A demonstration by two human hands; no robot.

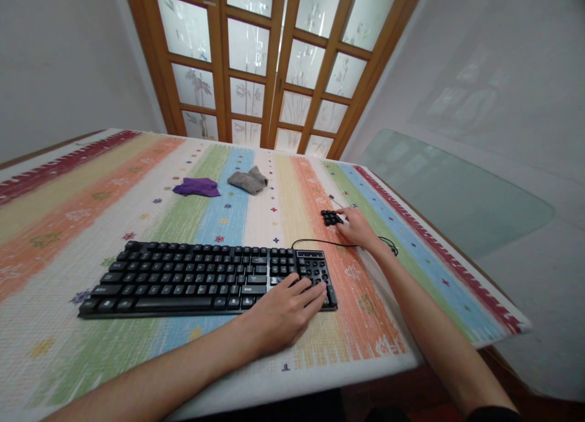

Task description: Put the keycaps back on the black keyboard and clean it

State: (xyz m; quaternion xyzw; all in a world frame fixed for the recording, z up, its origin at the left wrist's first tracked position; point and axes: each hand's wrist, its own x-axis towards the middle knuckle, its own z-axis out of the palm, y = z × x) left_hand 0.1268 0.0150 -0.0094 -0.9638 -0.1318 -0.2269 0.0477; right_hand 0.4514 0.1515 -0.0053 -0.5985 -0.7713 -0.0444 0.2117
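Note:
A black keyboard (183, 279) lies on the striped tablecloth in front of me. Its number pad at the right end shows bare switch spots where several keys lack caps. My left hand (286, 312) rests over that end, fingers stretched out across the number pad. Farther off to the right, a small cluster of black keycaps (329, 217) sits on the orange stripe. At the cluster's right edge my right hand (356, 227) has thumb and forefinger closed on a keycap. Just beyond is a small dark piece with a thin stem (333, 198), too small to make out.
A purple cloth (197, 187) and a grey cloth (249, 179) lie toward the far side. The keyboard's cable (315, 241) runs behind it, under my right wrist, to a coil (389, 245). Wood-framed glass doors (269, 75) stand beyond the table (159, 373).

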